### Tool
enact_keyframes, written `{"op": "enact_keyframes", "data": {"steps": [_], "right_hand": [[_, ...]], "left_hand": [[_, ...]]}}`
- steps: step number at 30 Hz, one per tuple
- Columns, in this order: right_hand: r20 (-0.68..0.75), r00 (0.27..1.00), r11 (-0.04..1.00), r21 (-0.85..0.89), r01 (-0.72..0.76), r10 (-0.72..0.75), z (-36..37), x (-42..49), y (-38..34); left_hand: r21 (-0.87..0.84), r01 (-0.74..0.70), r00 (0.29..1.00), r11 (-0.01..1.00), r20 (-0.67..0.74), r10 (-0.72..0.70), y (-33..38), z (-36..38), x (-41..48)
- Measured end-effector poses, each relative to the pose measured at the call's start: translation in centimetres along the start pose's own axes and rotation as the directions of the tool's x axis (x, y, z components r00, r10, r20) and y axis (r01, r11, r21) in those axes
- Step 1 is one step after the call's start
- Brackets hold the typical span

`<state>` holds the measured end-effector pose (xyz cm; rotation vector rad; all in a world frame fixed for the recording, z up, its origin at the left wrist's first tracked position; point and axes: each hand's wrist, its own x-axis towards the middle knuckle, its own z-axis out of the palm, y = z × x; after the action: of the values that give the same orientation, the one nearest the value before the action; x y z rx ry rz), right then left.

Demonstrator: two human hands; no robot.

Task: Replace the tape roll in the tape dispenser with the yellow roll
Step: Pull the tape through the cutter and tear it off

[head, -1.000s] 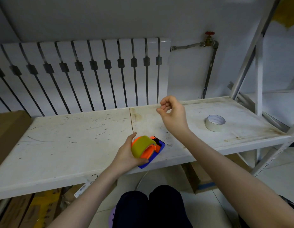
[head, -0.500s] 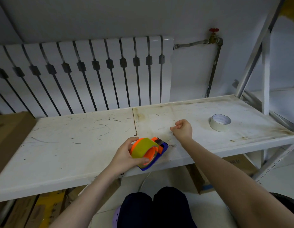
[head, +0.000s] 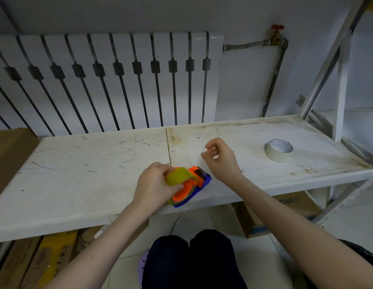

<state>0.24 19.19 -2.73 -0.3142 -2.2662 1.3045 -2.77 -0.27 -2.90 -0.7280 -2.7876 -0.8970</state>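
Observation:
An orange and blue tape dispenser [head: 199, 180] lies at the front edge of the white shelf [head: 98, 163], with the yellow roll [head: 177, 177] seated on its orange hub. My left hand [head: 153, 185] grips the yellow roll and the dispenser from the left. My right hand [head: 220, 158] hovers just above and to the right of the dispenser, fingers curled loosely with thumb and forefinger close together; I see nothing in it. A white tape roll [head: 279, 150] lies flat on the shelf at the right, apart from both hands.
A white radiator [head: 110, 80] stands behind the shelf, with a pipe and red valve [head: 276, 34] to its right. Metal rack posts [head: 341, 80] rise at the right. Cardboard boxes [head: 285, 213] sit under the shelf and at the left. My knees are below the shelf edge.
My right hand came down from above the shelf to beside the dispenser, then lifted slightly. My left hand has closed further over the yellow roll.

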Motion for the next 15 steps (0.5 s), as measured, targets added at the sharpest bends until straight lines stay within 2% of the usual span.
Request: {"op": "enact_keyframes", "data": {"steps": [2, 5, 12, 15], "right_hand": [[0.027, 0.998, 0.998, -0.009, 0.059, -0.058, 0.3, -0.2, -0.6], [-0.04, 0.998, 0.997, 0.059, 0.055, -0.053, -0.2, 0.3, -1.0], [-0.119, 0.978, 0.978, 0.141, -0.155, 0.172, -1.2, 0.3, 1.1], [-0.151, 0.967, 0.97, 0.164, -0.18, 0.205, -1.0, 0.0, 1.2]], "left_hand": [[-0.134, 0.071, 0.997, 0.988, 0.034, -0.067, 0.4, -0.3, 0.6], [-0.281, 0.122, 0.992, 0.952, 0.067, -0.108, 0.6, -0.7, 1.3], [-0.122, 0.032, 0.977, 0.992, 0.214, -0.005, 1.5, -0.7, 1.8], [-0.043, -0.025, 0.958, 0.999, 0.286, 0.036, 1.6, -1.1, 2.3]]}}
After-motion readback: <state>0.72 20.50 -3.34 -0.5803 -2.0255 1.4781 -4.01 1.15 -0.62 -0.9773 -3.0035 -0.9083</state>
